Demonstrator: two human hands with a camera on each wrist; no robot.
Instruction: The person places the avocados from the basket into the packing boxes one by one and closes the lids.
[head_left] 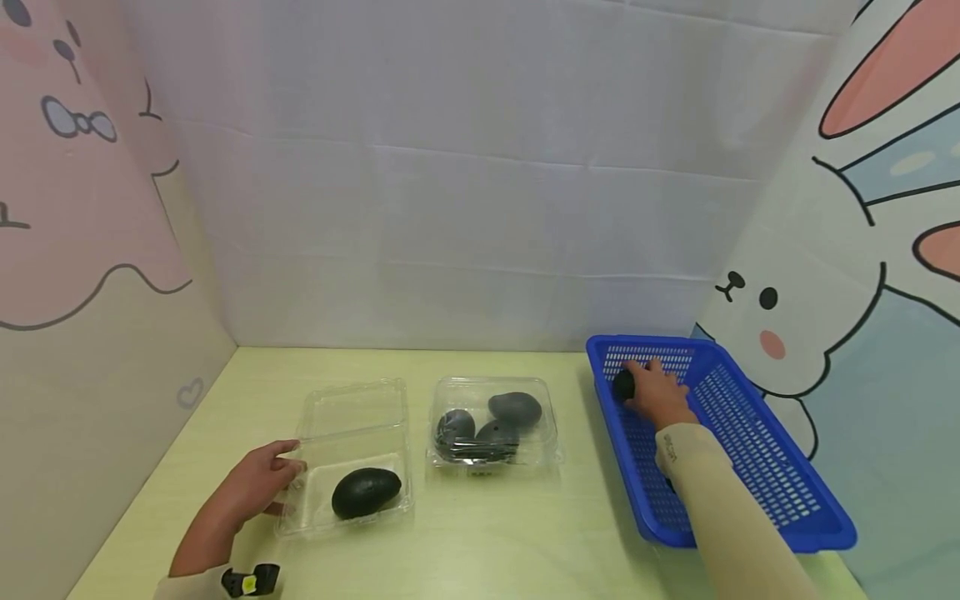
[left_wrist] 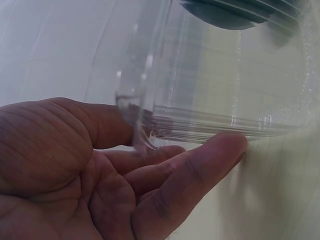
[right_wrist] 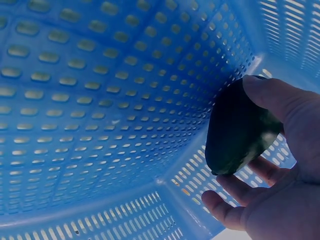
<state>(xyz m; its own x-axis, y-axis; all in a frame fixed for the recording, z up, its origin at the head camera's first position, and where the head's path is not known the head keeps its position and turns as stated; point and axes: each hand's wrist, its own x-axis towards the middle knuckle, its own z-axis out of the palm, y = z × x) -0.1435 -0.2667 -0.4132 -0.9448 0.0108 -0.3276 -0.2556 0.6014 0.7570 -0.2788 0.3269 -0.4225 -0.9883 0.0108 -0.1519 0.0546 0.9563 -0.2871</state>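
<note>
My right hand (head_left: pixel 660 396) grips a dark avocado (right_wrist: pixel 240 127) inside the blue basket, near its far left corner. Thumb and fingers wrap the fruit in the right wrist view. At the left, my left hand (head_left: pixel 258 479) holds the left edge of a clear plastic clamshell box (head_left: pixel 318 504), thumb at the rim and fingers low along the wall. This box stands with its lid (head_left: pixel 356 408) raised and folded back. One avocado (head_left: pixel 366 492) lies in its base, toward the right side.
A second clamshell box (head_left: pixel 551 433), lid down, stands mid-table with several avocados (head_left: pixel 516 409) inside. The blue perforated basket (head_left: pixel 626 475) takes up the table's right side. Another dark thing lies in it, mostly hidden under the right forearm. White cloth (head_left: pixel 480 208) hangs behind the table.
</note>
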